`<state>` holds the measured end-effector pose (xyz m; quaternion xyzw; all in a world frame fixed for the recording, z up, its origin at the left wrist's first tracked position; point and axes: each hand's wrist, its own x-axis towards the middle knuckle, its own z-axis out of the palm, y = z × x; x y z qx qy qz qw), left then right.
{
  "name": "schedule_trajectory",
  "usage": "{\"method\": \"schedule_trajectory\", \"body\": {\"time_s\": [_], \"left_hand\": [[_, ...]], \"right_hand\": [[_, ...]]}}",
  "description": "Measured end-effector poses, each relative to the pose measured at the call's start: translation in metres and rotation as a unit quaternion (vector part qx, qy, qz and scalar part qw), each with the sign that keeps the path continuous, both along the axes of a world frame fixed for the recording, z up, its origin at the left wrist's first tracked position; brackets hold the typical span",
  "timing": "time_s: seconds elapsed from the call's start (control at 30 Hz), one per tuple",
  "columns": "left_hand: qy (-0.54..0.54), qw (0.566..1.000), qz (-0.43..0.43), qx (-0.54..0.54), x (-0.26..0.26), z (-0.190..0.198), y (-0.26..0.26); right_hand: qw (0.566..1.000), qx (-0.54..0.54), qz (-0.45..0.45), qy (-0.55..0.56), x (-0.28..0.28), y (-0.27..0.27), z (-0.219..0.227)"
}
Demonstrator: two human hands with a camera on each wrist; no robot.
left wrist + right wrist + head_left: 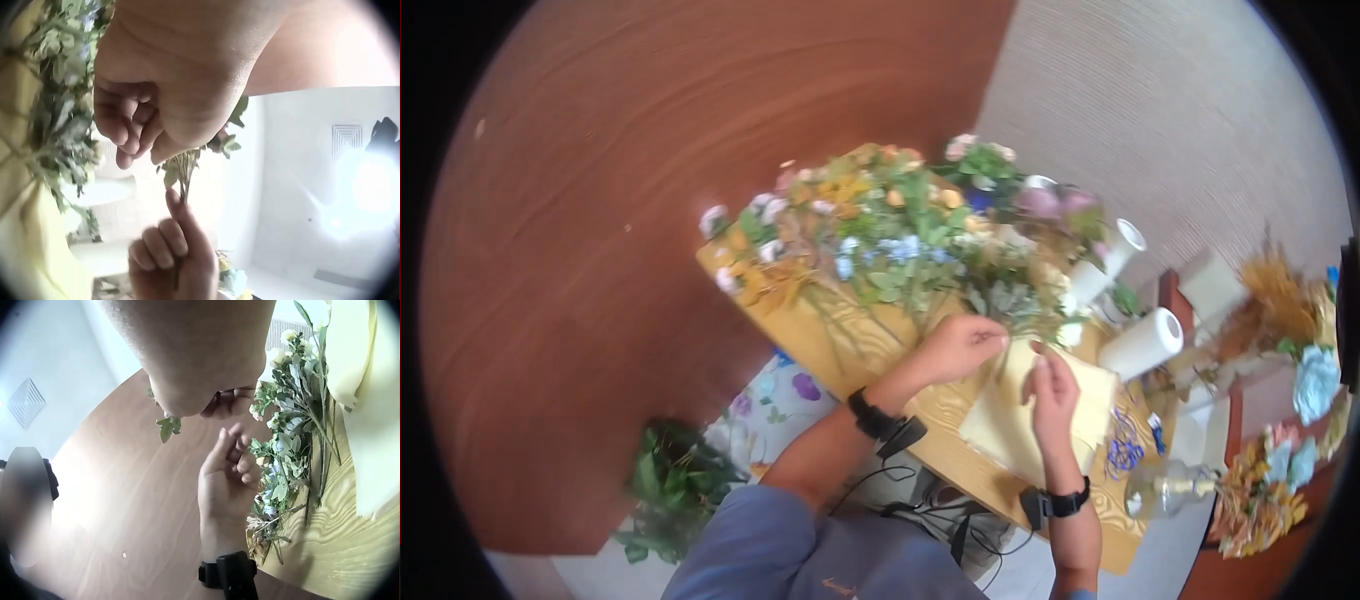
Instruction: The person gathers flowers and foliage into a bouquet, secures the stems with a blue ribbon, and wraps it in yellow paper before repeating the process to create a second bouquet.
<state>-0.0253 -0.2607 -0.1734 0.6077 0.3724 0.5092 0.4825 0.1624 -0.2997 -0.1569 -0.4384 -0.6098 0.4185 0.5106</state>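
Note:
My right hand (pixel 175 256) grips a thin bundle of flower stems (pixel 182 178) with green leaves at the top; its forefinger lies along the stems. In the right wrist view that hand (pixel 200 356) hides most of the bundle, and only a few leaves (pixel 167 425) stick out beside it. Close by, my left hand (pixel 228 481) has loosely curled fingers, with nothing visible in them. Both the left hand (pixel 965 348) and the right hand (pixel 1052 388) are above pale yellow wrapping paper (pixel 1000 425) on the wooden table (pixel 880 345).
Many artificial flowers (pixel 890 250) cover the table's far side. White paper rolls (pixel 1142 342) stand to the right. Near the right edge lie purple-blue ribbon (pixel 1124 450) and a clear glass vase (pixel 1165 488). A leafy plant (pixel 675 490) and dark cables (pixel 965 520) are below the table.

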Motion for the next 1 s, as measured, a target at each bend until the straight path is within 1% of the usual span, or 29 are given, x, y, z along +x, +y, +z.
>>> {"method": "schedule_trajectory", "body": {"time_s": [0.03, 0.1, 0.13, 0.2, 0.37, 0.43, 0.6, 0.67, 0.73, 0.8, 0.87, 0.93, 1.0], "left_hand": [[-0.002, 1.000, -0.016, 0.004, 0.009, 0.006, -0.007], [-0.124, 0.986, -0.069, -0.089, 0.019, 0.014, -0.019], [-0.124, 0.985, -0.074, -0.091, 0.022, 0.014, -0.021], [-0.130, 0.986, -0.047, -0.097, 0.026, 0.013, -0.024], [-0.168, 0.977, -0.009, -0.131, 0.025, 0.012, -0.030], [-0.193, 0.970, -0.024, -0.143, 0.024, 0.012, -0.033], [-0.201, 0.976, 0.014, -0.088, 0.018, 0.008, -0.035], [-0.205, 0.977, 0.019, -0.065, 0.010, 0.005, -0.032], [-0.218, 0.974, 0.022, -0.064, -0.004, 0.008, -0.026], [-0.229, 0.968, 0.073, -0.067, -0.023, 0.013, -0.019], [-0.236, 0.966, 0.088, -0.056, -0.048, 0.013, -0.006], [-0.198, 0.961, 0.192, -0.007, -0.072, 0.019, 0.002], [-0.171, 0.953, 0.248, -0.032, -0.099, 0.031, 0.002]], "right_hand": [[1.000, -0.004, 0.001, 0.007, -0.008, -0.002, 0.005], [1.000, -0.011, 0.002, 0.013, -0.016, -0.005, 0.008], [1.000, -0.001, 0.002, 0.013, -0.018, -0.005, 0.006], [1.000, 0.006, 0.004, 0.011, -0.020, -0.008, 0.003], [0.999, 0.024, -0.015, -0.021, -0.025, -0.007, -0.005], [1.000, 0.029, 0.000, -0.005, -0.030, -0.007, -0.008], [0.999, 0.021, 0.010, 0.029, -0.045, -0.007, -0.009], [0.999, 0.009, 0.033, 0.037, -0.047, -0.007, -0.008], [0.992, 0.078, 0.024, -0.099, -0.049, -0.006, -0.007], [0.989, 0.092, 0.022, -0.112, -0.053, -0.007, 0.000], [0.986, 0.107, 0.017, -0.125, -0.052, -0.008, 0.006], [0.989, 0.071, 0.023, -0.130, -0.041, -0.009, 0.007], [0.990, 0.073, 0.020, -0.116, -0.032, -0.009, 0.005]]}}
